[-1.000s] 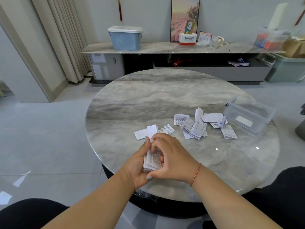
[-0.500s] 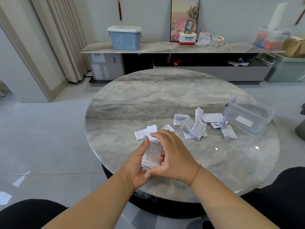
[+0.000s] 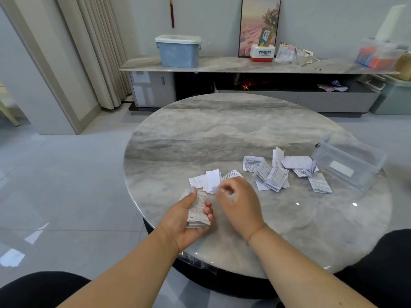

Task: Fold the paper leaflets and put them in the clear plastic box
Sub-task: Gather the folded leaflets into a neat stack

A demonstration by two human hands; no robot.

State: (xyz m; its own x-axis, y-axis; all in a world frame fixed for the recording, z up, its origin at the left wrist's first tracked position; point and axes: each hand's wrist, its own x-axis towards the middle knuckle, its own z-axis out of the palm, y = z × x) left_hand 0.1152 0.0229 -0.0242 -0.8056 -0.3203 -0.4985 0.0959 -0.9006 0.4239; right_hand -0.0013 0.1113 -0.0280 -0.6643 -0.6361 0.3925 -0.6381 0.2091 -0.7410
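My left hand (image 3: 184, 221) grips a stack of folded printed leaflets (image 3: 198, 210) above the near edge of the round marble table (image 3: 222, 134). My right hand (image 3: 239, 203) hovers just right of the stack, blurred, fingers loosely curled, holding nothing that I can see. A few folded leaflets (image 3: 211, 180) lie on the table just beyond my hands. A larger scatter of leaflets (image 3: 275, 174) lies farther right. The clear plastic box (image 3: 347, 163) stands at the table's right edge, tilted, with a white label on its side.
A long marble sideboard (image 3: 222, 64) runs along the back wall with a blue lidded bin (image 3: 178, 51), a framed picture and small items. Curtains hang at the left. My dark-clad knees show at both lower corners.
My right hand has let go of the leaflet stack and moved up and to the right. My left hand keeps the stack and has shifted slightly left.
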